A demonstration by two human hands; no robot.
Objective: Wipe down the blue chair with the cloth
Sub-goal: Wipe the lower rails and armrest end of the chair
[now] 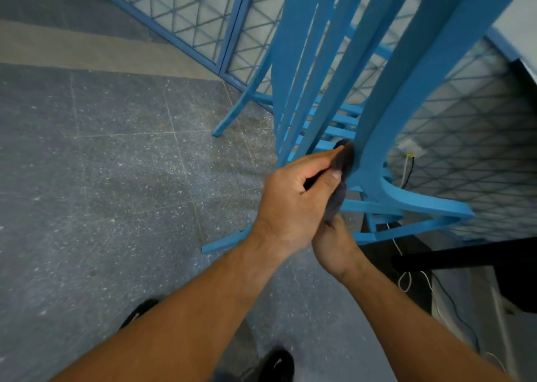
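Two hands, one cloth, one chair.

**Task items**
- Blue chair [406, 91]: far right, with a slatted back and curved rails. It stands close against a mesh screen [189, 18].
- Cloth [344, 160]: dark, pressed to the chair's broad back post low down, just above where the post meets a curved rail.
- My left hand [296, 195]: thumb and fingers pinch the cloth's upper part and hold it against the post.
- My right hand [334, 245]: nearer and lower, at the cloth's hanging tail. Its fingers are hidden behind the left hand, so I cannot tell whether it grips or only steadies.

**Step in hand, as I judge it**
- I am wiping the lower stretch of the back post. I cannot tell how much of the chair is already clean.

**What the next move calls for**
- Steady pressure while I draw the cloth along the post.
- After that, the cloth folded narrow enough to pass between the slats, where the gaps look tight.

**Surroundings**
- Speckled floor [116, 163].
- White cable [404, 283], trailing on the near right beneath the chair's rail, with a black one beside it.
- Dark bar [465, 256], right.
- My shoes [279, 364], near.

**In the way**
- The cables lie close to the chair's legs and may snag the cloth or a foot.
- The screen behind leaves little room to reach the far side.
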